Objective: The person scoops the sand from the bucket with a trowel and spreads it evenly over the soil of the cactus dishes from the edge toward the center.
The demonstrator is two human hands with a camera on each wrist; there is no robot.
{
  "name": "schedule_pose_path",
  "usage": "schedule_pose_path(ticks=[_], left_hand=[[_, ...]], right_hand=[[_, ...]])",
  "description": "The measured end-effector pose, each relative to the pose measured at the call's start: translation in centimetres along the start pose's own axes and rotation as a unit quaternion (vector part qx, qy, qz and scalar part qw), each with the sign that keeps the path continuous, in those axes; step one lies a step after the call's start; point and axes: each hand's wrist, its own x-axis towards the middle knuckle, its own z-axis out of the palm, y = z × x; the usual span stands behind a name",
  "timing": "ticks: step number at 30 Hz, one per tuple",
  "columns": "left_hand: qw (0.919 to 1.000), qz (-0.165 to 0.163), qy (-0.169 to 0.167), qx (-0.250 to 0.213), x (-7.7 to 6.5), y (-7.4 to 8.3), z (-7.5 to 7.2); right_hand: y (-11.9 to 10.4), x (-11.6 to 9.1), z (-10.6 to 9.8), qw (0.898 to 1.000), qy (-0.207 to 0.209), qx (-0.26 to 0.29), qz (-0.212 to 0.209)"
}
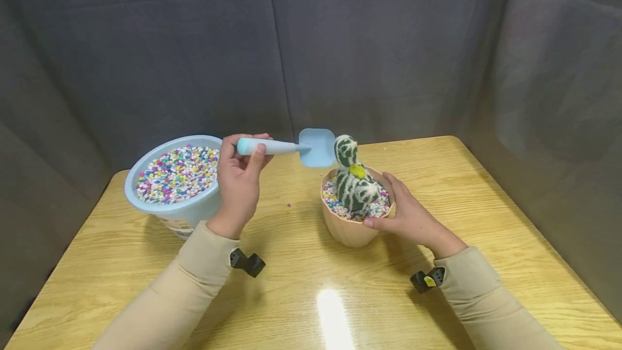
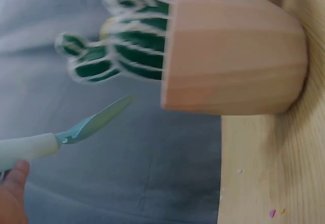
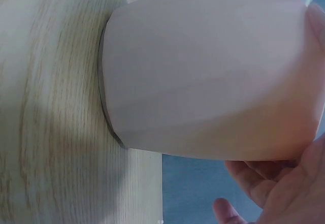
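Observation:
My left hand point(image 1: 241, 180) grips the pale handle of a small blue shovel point(image 1: 317, 148), holding it level above the table. The blade points right, toward the pot, and no pebbles show on it. A peach flowerpot point(image 1: 351, 229) stands upright on the table with a green and white cactus point(image 1: 351, 188) bearing a yellow flower. Colored pebbles point(image 1: 332, 199) surround the cactus base. My right hand point(image 1: 408, 215) holds the pot's right side, thumb at the front rim; in the right wrist view its fingers point(image 3: 254, 181) reach around the wall point(image 3: 213, 76).
At the left a light blue bucket point(image 1: 141, 199) is filled with multicolored pebbles point(image 1: 177, 174). A few loose pebbles point(image 1: 289, 205) lie on the wooden table point(image 1: 291, 285). Dark grey curtain cloth point(image 1: 194, 47) hangs behind and at both sides.

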Motion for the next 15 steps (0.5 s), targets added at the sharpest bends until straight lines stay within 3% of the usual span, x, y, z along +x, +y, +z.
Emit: schedule_pose_path(ticks=[2,4,8,12,15], left_hand=[[0.9967,-0.039,0.047,-0.054,0.2,0.6,-0.8],[0.9883,-0.073,0.090,-0.099,0.4,1.1,-1.7],[0.9630,-0.125,0.159,-0.179,0.5,2.1,-3.8],[0.9351,-0.148,0.209,-0.245,0.5,3.0,-6.0],[0.9253,-0.147,0.231,-0.262,0.4,3.7,-7.8]], right_hand=[[-0.1,0.1,0.0,1.000,0.001,-0.002,-0.002],[-0.1,0.2,-0.1,1.000,0.002,-0.002,-0.002],[-0.2,0.1,0.0,1.000,-0.004,0.001,0.002],[-0.1,0.1,0.1,1.000,-0.006,0.001,0.000],[-0.2,0.1,0.1,1.000,-0.003,0.000,-0.003]])
